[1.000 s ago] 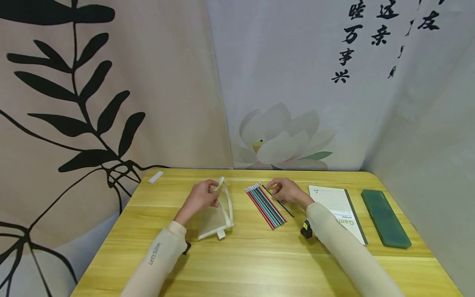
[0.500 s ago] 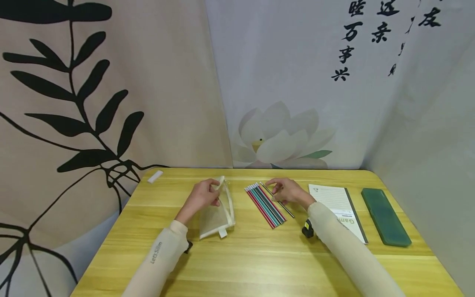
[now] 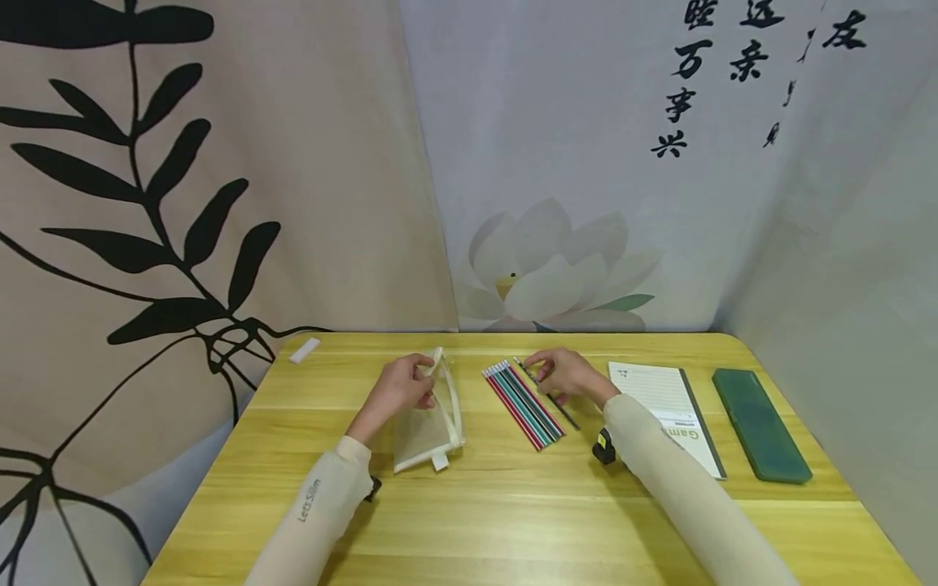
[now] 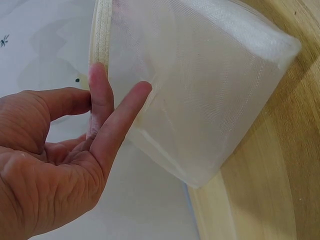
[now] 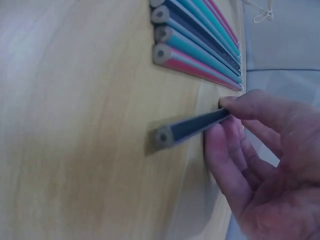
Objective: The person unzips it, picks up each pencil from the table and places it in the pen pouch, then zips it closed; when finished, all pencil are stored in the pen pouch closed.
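Observation:
My left hand (image 3: 403, 384) pinches the top edge of a pale mesh zip pouch (image 3: 421, 435) and holds it partly up, its lower end near the table. In the left wrist view, thumb and forefinger meet at the zip band (image 4: 102, 37), while other fingers stretch along the mesh. My right hand (image 3: 566, 376) pinches a dark pencil (image 5: 195, 126) between thumb and fingers, its unsharpened end pointing toward the wrist camera. Just left of that pencil lies a tight row of pencils (image 3: 523, 407) in red, teal and black, side by side on the table.
A lined notepad (image 3: 663, 391) lies right of my right hand, partly covered by the sleeve. Beyond it is a flat green case (image 3: 762, 427). A small white block (image 3: 304, 351) sits at the table's back left corner. A fabric backdrop (image 3: 352, 203) hangs behind the table.
The dark pencil shifts slightly in my right fingers; its side looked silvery half a second ago and looks dark now. My left hand keeps its grip on the pouch, which has barely moved.

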{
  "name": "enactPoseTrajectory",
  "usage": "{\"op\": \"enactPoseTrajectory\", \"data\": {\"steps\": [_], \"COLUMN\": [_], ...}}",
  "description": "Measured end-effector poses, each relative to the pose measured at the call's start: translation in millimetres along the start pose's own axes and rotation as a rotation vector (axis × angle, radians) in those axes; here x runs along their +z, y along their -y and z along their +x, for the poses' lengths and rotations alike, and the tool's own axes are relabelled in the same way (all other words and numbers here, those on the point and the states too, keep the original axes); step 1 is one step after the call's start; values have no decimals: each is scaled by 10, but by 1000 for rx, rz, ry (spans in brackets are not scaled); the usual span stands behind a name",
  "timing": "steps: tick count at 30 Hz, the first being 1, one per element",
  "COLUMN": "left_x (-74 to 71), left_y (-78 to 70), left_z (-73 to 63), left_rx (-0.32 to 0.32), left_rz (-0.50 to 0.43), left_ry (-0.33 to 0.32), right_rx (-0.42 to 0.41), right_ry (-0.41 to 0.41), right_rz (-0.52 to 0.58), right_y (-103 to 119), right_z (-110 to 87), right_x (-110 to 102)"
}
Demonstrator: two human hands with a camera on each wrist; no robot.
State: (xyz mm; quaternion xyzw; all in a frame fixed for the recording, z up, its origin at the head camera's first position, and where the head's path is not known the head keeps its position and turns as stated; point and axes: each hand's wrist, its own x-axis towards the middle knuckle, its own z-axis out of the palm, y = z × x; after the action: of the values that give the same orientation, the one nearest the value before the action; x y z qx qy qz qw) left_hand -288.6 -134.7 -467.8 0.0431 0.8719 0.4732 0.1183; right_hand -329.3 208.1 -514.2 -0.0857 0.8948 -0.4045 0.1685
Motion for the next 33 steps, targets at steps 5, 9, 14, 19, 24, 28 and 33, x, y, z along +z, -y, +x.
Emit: {"op": "enactPoseTrajectory", "data": {"steps": [5,9,14,19,24,28,33], "left_x": [-18,-38,-52,-37,-18,-31,-62], "left_y": [-7,-6,-18,-12,-24,-43,-70], "left_z": [-23,-31,-18,1,15,-1,-20], "left_rx": [-16,-14,-7,-18,-38,-37,-36], "left_rz": [-9,-14,-25,-39,-52,-57,-54], "left_ry": [-3,-1,-9,-4,4,5,1], "right_rx": [18,21,19,-29,-84,-73,-50], "right_ry": [-11,-6,18,26,18,11,98], "right_rz": [-42,-23,110,295,452,585,655], "right_y": [69,92,82,149,335,523,747], "right_z": [5,18,33,-9,-56,-45,-28], "right_x": [9,-7,-63,-102,-23,159,417]}}
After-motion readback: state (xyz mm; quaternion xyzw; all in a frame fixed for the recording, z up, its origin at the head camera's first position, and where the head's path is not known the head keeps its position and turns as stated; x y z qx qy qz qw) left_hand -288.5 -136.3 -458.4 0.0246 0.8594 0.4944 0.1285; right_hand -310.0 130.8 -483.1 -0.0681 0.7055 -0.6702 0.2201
